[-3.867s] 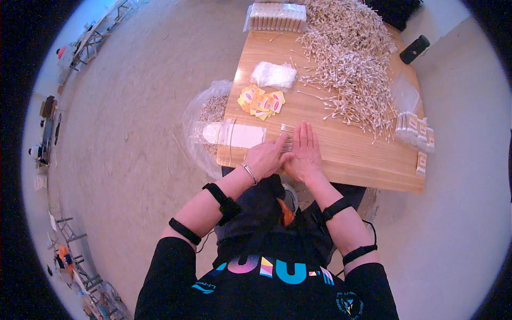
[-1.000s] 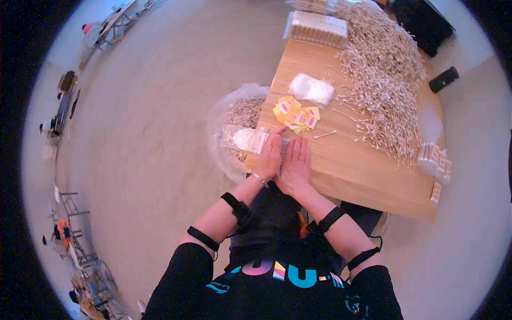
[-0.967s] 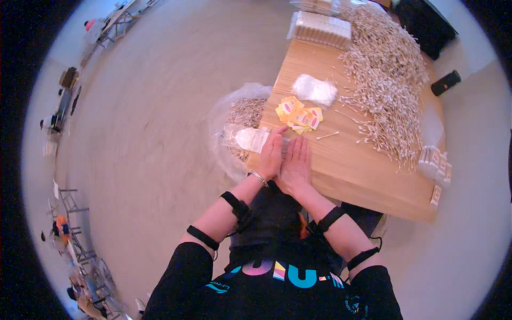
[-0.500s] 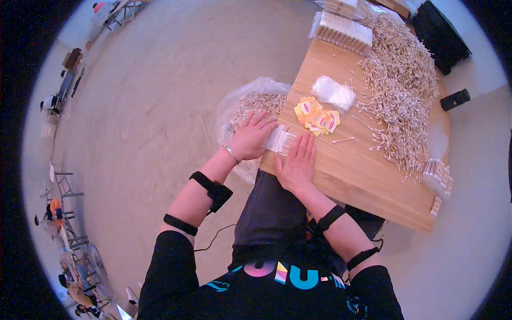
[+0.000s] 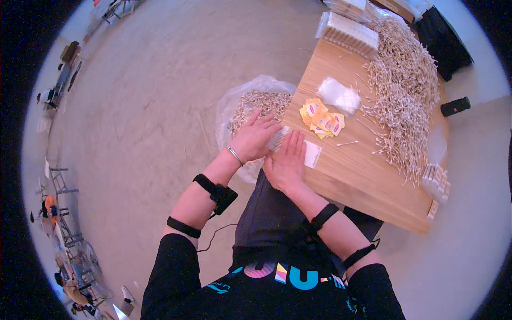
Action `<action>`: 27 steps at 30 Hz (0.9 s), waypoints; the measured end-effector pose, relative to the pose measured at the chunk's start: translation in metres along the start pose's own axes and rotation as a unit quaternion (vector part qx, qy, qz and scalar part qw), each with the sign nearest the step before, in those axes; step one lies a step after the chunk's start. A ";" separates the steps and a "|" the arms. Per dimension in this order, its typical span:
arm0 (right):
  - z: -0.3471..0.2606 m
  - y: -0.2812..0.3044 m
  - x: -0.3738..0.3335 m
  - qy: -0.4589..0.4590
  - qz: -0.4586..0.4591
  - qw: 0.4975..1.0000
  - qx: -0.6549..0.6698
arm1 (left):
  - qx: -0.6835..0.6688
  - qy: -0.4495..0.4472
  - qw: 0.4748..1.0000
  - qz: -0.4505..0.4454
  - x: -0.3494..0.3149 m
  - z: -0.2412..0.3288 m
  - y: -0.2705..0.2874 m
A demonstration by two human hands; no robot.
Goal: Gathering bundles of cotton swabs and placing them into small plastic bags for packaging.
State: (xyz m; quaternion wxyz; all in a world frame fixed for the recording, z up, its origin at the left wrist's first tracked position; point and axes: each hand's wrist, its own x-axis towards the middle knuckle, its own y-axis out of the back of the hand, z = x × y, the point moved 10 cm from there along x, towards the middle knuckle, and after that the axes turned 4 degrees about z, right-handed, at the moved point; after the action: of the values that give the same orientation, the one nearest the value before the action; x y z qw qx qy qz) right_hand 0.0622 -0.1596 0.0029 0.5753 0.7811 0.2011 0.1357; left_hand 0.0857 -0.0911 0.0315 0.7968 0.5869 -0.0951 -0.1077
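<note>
A clear packet of cotton swabs (image 5: 278,140) lies at the table's left corner, between my two hands. My left hand (image 5: 252,141) is over the packet's left side with its fingers stretched out; its thumb is mostly hidden. Flat across the packet lies my right hand (image 5: 286,163), fingers extended and close together. A white end of the packet (image 5: 313,154) shows to the right of that hand. Farther back are a pile of yellow-orange cards (image 5: 322,118) and a stack of clear plastic bags (image 5: 340,96). One loose cotton swab (image 5: 348,143) rests near the cards.
A large heap of cotton swabs (image 5: 402,90) covers the right side of the wooden table (image 5: 368,181). Filled packets (image 5: 349,35) stand at the back, others (image 5: 436,182) at the right edge. Left of the table is a plastic sack of swabs (image 5: 250,106). A black cylinder (image 5: 455,106) lies beyond.
The packet's white end now shows right of my right hand, where before it showed between my hands on the left. My right hand has shifted slightly left, over the packet.
</note>
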 end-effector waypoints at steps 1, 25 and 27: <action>-0.003 -0.003 0.001 0.000 -0.020 1.000 -0.001 | 0.008 -0.006 1.000 -0.002 0.000 -0.001 -0.002; -0.013 0.002 0.010 0.024 0.054 0.996 0.070 | -0.412 0.400 0.812 0.103 -0.027 -0.085 -0.064; 0.008 0.023 0.018 0.015 0.118 0.991 0.057 | -0.428 0.403 0.801 0.113 -0.031 -0.086 -0.065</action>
State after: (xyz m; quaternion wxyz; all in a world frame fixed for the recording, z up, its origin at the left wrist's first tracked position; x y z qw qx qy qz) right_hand 0.0851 -0.1634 0.0218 0.5069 0.8287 0.1234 0.2028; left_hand 0.0760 -0.0221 -0.0563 0.9400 0.1616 0.2247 0.1995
